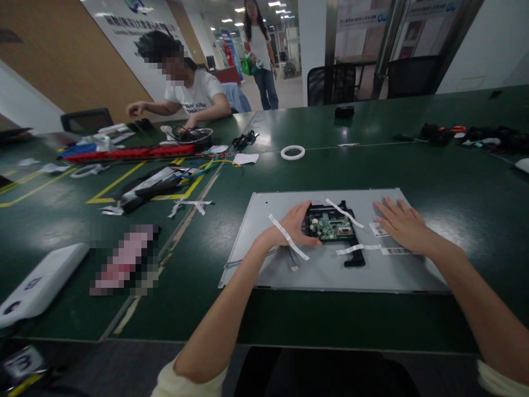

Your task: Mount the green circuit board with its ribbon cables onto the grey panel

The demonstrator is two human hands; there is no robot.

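At four o'clock in the view, on the green counter (264, 311), a grey panel (392, 273) lies flat, bearing a circuit board (330, 228) in a black bracket (354, 259).
The hands are well apart: at the board's nine o'clock the left hand (291, 223) curves round the bracket's edge, its grip unclear; at three o'clock the right hand (403, 223) rests flat, fingers spread. A tape strip (288, 237) crosses the left hand and could snag if that hand lifts; the loose cable (292, 259) at seven o'clock might catch if the bracket shifts.
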